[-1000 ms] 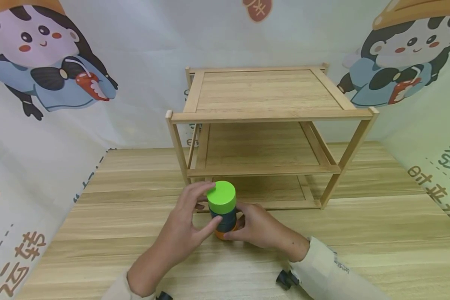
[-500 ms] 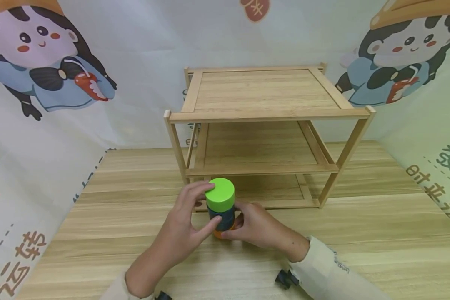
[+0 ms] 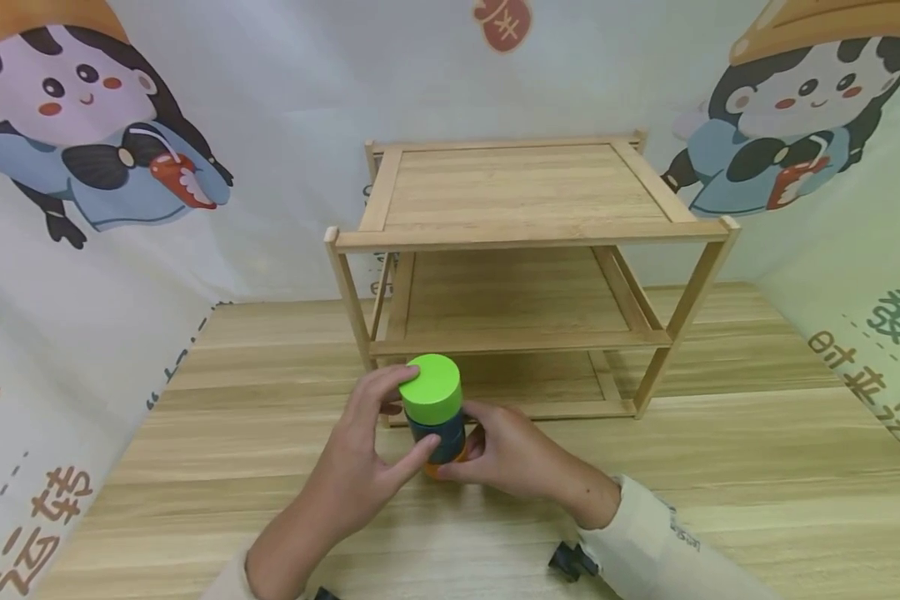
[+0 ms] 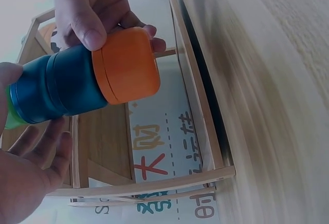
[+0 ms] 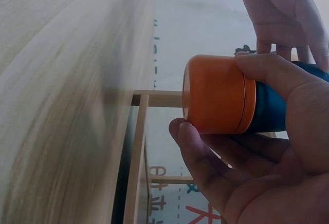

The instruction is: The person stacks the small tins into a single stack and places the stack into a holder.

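A stubby bottle with a bright green cap [image 3: 432, 387], a dark blue body [image 4: 61, 88] and an orange base [image 5: 216, 94] is held between both hands in front of the rack. My left hand [image 3: 348, 454] holds its upper part, fingers around the far side of the cap and thumb on the blue body. From the right, my right hand [image 3: 513, 446] grips the orange base between thumb and fingers. Both wrist views show a gap between the base and the table. In the head view, the bottle leans slightly left, and its lower part is partly hidden by the fingers.
Behind the hands stands a three-tier wooden rack [image 3: 525, 236] on the wood-grain table [image 3: 232, 417]. Its front edge is close beyond the bottle. A white printed cloth [image 3: 292, 100] with cartoon figures forms the back and sides.
The bottle has tilted a little further left in both hands. The head view has shifted slightly, and both hands keep the same grip.
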Motion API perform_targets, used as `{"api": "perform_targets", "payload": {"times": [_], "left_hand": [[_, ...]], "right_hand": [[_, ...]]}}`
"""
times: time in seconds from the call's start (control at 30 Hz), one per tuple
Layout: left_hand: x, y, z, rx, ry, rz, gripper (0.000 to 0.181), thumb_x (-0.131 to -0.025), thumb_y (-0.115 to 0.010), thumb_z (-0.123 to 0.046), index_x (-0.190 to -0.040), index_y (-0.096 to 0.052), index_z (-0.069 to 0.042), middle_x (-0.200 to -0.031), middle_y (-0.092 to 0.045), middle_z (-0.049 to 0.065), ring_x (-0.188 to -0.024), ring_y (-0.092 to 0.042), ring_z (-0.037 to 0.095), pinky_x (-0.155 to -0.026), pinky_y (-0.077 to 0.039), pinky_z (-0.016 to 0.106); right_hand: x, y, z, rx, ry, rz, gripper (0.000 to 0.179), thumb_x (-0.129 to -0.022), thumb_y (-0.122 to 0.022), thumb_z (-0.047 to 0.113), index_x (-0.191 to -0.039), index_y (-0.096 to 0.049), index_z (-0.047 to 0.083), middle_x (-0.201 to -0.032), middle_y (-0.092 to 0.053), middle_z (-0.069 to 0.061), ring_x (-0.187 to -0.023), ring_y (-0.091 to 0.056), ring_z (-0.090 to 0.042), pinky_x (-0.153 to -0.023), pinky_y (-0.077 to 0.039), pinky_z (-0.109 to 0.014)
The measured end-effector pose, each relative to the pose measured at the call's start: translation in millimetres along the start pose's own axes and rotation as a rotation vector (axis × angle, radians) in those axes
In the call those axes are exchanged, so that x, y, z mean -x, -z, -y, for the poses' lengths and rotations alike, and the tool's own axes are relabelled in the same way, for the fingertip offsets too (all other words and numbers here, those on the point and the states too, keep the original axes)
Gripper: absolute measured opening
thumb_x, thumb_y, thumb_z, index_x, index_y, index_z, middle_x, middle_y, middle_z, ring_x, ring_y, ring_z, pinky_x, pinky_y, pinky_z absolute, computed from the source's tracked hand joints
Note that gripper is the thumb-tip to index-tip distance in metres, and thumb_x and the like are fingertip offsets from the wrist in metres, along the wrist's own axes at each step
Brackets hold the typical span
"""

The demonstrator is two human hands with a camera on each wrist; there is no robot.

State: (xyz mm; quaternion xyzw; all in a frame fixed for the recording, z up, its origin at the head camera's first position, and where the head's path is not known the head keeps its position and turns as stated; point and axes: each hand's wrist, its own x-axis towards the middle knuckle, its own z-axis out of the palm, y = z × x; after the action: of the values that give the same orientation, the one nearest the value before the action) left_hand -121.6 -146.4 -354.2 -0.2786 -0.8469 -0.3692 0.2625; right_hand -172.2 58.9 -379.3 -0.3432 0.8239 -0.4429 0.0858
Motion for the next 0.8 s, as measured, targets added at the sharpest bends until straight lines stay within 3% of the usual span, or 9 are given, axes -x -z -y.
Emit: {"api": "perform_targets", "payload": {"times": [0.33, 0.8], "left_hand": [[-3.0, 5.0, -4.5, -0.031, -0.01, -0.017, 0.078, -0.079, -0.084, -0.01, -0.144, -0.041, -0.008, -0.136, -0.053, 0.01, -0.112, -0.059, 0.017, -0.088, -0.056, 0.033], [-15.6, 19.4, -17.3, -0.042, -0.047, -0.01, 0.073, -0.081, -0.082, -0.009, -0.142, -0.043, -0.007, -0.134, -0.058, 0.009, -0.105, -0.064, 0.016, -0.087, -0.057, 0.033]], "right_hand": [[1.7, 4, 6, 0.018, -0.006, -0.006, 0.047, -0.081, -0.085, 0.027, -0.119, -0.063, 0.01, -0.095, -0.07, 0.001, -0.072, -0.063, -0.008, -0.064, -0.055, -0.022], [7.3, 13, 19, 0.016, 0.0, -0.041, 0.051, -0.079, -0.086, 0.026, -0.121, -0.064, 0.008, -0.098, -0.072, -0.001, -0.075, -0.064, -0.008, -0.069, -0.056, -0.022]]}}
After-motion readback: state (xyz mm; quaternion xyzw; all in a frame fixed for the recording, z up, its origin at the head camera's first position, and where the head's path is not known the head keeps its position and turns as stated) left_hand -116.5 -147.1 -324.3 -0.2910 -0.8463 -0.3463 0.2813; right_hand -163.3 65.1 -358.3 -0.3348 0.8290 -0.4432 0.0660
